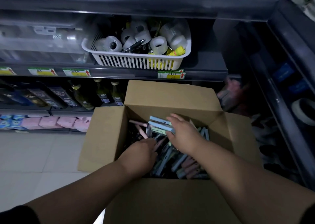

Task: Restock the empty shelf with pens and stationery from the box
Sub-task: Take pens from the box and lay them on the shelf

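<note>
2 hands work inside an open cardboard box (170, 94) that stands on the floor in front of a dark shelf (206, 70). The right hand (184, 135) grasps a bundle of pens (160, 124) in pale blue and green, fingers over the top and thumb underneath, and holds it just above the heap near the far side of the box. The left hand (139, 155) reaches in from the near left, with its fingertips down among the loose pens (179, 162). Whether it grips anything I cannot tell, since the fingers are mostly hidden. A few pink pens (141, 130) lie against the left wall of the box.

Above the box, a white slotted basket (136, 62) sits on the shelf. It holds clear tape rolls (159, 44), a black pen (136, 44) and some yellow packs (177, 51). To its left stands a clear plastic bin (42, 41), blurred. Price labels (76, 72) with red arrows run along the shelf edge. On the level below, to the left of the box, stand dark bottles (102, 92), and lower still lie pink packs (64, 122). Pale floor tiles (34, 155) show at the left.
</note>
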{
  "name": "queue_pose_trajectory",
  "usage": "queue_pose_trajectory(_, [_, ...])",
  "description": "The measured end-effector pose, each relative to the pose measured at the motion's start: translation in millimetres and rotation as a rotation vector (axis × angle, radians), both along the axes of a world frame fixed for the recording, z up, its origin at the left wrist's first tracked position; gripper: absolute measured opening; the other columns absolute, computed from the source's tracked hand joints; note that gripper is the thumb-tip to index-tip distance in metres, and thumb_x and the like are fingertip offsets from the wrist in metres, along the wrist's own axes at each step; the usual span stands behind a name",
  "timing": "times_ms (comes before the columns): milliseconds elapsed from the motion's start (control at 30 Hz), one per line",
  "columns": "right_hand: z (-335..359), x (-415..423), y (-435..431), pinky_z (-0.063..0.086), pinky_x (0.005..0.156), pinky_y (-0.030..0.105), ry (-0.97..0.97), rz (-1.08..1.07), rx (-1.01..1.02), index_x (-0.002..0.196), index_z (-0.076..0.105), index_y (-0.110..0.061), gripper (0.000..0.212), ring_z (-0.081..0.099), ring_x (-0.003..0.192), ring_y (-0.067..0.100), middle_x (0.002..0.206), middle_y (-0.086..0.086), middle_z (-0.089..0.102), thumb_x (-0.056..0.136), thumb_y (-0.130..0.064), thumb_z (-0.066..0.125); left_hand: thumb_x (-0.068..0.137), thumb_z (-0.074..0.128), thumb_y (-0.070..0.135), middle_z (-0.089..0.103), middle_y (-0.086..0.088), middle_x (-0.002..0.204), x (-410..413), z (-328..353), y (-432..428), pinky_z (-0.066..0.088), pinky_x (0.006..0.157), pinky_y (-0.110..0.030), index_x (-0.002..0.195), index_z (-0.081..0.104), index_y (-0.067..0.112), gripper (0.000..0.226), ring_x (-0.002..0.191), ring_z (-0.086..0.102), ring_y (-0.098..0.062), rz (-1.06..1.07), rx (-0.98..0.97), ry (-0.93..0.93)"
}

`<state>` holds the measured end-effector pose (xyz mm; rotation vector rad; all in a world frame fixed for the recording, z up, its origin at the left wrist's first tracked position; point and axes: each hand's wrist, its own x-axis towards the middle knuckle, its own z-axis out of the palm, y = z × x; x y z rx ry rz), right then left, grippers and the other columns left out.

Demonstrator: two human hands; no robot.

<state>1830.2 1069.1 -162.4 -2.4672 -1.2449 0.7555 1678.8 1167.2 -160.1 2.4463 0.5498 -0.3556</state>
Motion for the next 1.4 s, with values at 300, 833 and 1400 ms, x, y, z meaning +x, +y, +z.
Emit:
queue_pose_trajectory(300, [-17.3,3.9,7.3,0.042,0.093,0.033,-0.08,-0.004,-0.303,0.142,0.033,-0.021,0.07,0.048,0.117,0.028,0.136,0.01,0.041,0.085,-0.049,0.063,0.094,0.052,0.024,0.062,-0.009,0.107,-5.1,-5.6,13.4,0.042,0.082,-0.026,0.107,0.066,0.009,0.025,0.097,0.058,-0.019,0.11,-0.029,-0.057])
queue_pose_trajectory(833, [-5.2,-1.5,-12.7,0.042,0.083,0.023,-0.007,-0.07,-0.011,0.103,0.071,-0.01,0.022,0.059,0.113,0.022,0.097,0.011,0.071,0.09,-0.012,0.053,0.093,0.053,0.03,0.058,-0.002,0.123,18.4,-11.6,8.0,0.038,0.09,-0.02,0.124,0.06,0.019,0.034,0.112,0.053,-0.018,0.336,-0.124,-0.141])
queue_pose_trajectory(1400, [45.4,6.1,-17.6,0.056,0.061,0.024,0.61,-0.549,0.491,0.1,0.066,-0.028,0.013,0.071,0.088,0.01,0.092,-0.003,0.075,0.095,-0.021,0.057,0.089,0.047,-0.009,0.056,-0.019,0.075,43.5,14.7,-11.2,0.051,0.053,-0.028,0.093,0.059,-0.003,0.014,0.061,0.055,-0.025,0.95,-1.164,-0.017])
